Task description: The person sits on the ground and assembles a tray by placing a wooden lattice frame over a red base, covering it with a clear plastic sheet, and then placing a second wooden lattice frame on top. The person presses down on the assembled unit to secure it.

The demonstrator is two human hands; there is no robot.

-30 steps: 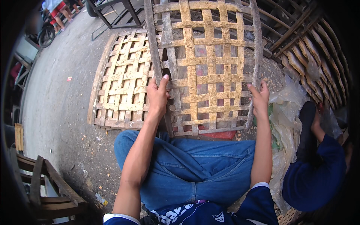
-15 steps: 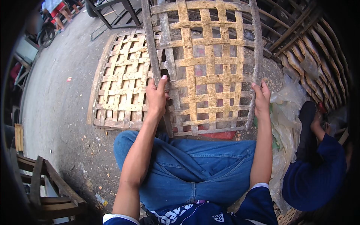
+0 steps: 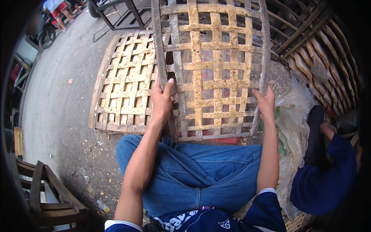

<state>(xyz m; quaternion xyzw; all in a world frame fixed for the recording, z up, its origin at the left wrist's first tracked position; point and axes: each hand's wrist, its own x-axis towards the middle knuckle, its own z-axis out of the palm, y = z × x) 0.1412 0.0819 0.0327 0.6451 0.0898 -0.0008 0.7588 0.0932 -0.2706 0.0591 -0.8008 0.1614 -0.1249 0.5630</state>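
Observation:
A woven bamboo rack [image 3: 217, 83] with a grey wooden frame is held up tilted in front of my crossed legs. My left hand [image 3: 162, 98] grips its left rail, thumb lying on top. On the right rail, my right hand [image 3: 266, 103] is closed round the edge, with its thumb toward the lattice. Through the gaps, clear plastic and something red show beneath. Another woven rack [image 3: 127, 83] lies on the ground to the left, partly covered by the held one.
Crumpled plastic sheeting [image 3: 295, 123] lies to my right, beside another person in dark blue [image 3: 322, 174]. Racks stand stacked at the far right [image 3: 324, 65]. A wooden frame [image 3: 58, 197] is at lower left, a black metal frame [image 3: 119, 15] at the back, a motorbike [image 3: 47, 38] farther off.
The held rack has shifted slightly, its top moving right and a little lower. My right hand has moved slightly down along the rail; my left hand keeps its grip.

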